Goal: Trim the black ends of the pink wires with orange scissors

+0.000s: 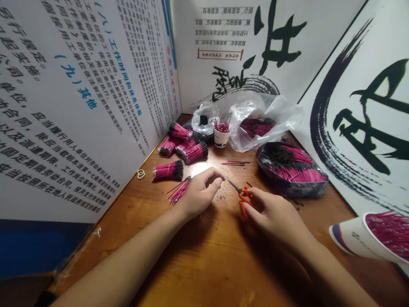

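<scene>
The right grip (pixel 274 210) grasps orange-handled scissors (pixel 240 190), while the left grip (pixel 200 192) curls, its hold unclear.

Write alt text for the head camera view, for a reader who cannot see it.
A person's right hand holds orange-handled scissors over a wooden table, the blades pointing toward the left hand. Around the hands are banded bundles of thin pink-and-black strands, paper cups and a clear plastic bag.

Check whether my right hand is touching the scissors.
Touching. The head view shows the right hand holding the scissors by their orange handles.
</scene>
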### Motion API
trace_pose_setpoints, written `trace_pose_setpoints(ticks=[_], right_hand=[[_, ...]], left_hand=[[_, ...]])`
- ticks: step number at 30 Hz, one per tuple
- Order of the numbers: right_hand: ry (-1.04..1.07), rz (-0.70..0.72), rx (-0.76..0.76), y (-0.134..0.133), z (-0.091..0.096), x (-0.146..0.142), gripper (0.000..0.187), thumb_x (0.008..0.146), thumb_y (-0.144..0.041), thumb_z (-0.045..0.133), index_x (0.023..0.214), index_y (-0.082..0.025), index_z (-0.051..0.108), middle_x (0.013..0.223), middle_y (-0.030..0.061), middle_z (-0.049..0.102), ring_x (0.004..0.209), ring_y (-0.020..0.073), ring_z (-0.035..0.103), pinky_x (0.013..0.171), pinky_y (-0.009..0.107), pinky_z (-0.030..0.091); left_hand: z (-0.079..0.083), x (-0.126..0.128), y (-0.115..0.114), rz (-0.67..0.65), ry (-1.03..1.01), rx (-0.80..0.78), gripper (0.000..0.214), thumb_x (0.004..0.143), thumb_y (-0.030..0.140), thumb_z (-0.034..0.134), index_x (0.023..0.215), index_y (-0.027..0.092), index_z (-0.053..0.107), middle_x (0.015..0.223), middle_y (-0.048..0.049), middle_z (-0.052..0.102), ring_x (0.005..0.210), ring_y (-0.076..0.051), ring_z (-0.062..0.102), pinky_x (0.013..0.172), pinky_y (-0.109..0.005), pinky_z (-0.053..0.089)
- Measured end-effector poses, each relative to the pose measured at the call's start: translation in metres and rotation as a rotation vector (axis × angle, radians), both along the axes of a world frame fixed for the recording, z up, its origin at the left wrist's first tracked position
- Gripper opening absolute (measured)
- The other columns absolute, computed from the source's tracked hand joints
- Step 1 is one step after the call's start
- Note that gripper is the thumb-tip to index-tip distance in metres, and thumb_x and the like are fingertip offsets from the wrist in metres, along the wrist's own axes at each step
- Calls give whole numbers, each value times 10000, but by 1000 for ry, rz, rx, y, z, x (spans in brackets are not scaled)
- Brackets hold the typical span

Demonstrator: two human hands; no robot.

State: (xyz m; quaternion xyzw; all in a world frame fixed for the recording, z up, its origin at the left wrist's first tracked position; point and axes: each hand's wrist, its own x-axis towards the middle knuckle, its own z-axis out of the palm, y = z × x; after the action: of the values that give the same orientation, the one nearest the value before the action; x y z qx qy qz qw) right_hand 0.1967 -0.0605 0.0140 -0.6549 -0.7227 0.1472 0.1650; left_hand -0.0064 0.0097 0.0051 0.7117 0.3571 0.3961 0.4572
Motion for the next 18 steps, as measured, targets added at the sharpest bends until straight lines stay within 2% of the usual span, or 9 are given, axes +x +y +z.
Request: trace_pose_setpoints(ticks=[3, 6, 9, 13, 18], right_hand=[[-51, -78, 33, 6, -2, 15, 174, 856, -379, 545, 916, -242, 633, 737, 10, 709, 623, 184, 632, 560, 264, 366], [-153, -148, 48, 12, -7, 33, 107, 824, -321, 551, 790, -224, 581, 756, 26, 704, 651, 188, 626, 544, 261, 321], [-190, -162, 1, 15, -13, 41, 86, 815, -289, 554, 765, -219, 550, 789, 32, 705, 676, 188, 624, 541, 261, 284], [-186, -175, -15, 16, -17, 37, 69, 813, -275, 546, 772, -219, 548, 777, 32, 700, 676, 189, 617, 534, 259, 254], [-129, -186, 12, 17, -16, 31, 108, 765, -279, 571, 693, -217, 520, 657, 5, 632, 558, 151, 530, 511, 251, 263]], left_hand=[[1, -3, 3, 55, 111, 119, 103, 899, 215, 488, 874, 163, 573, 756, 6, 540, 690, -126, 490, 637, -245, 381], [5, -11, 10, 186, 256, 233, 102, 882, 187, 478, 811, 171, 549, 775, -10, 560, 706, -140, 508, 655, -262, 381], [9, -20, 17, 282, 456, 218, 88, 859, 170, 488, 802, 181, 554, 782, -28, 602, 706, -167, 528, 640, -288, 357], [10, -30, 22, 315, 683, 179, 69, 837, 176, 516, 794, 189, 569, 764, -53, 630, 684, -197, 543, 613, -306, 321], [7, -34, 24, 346, 777, 242, 62, 828, 155, 520, 800, 186, 566, 757, -53, 596, 687, -195, 519, 623, -309, 324]])
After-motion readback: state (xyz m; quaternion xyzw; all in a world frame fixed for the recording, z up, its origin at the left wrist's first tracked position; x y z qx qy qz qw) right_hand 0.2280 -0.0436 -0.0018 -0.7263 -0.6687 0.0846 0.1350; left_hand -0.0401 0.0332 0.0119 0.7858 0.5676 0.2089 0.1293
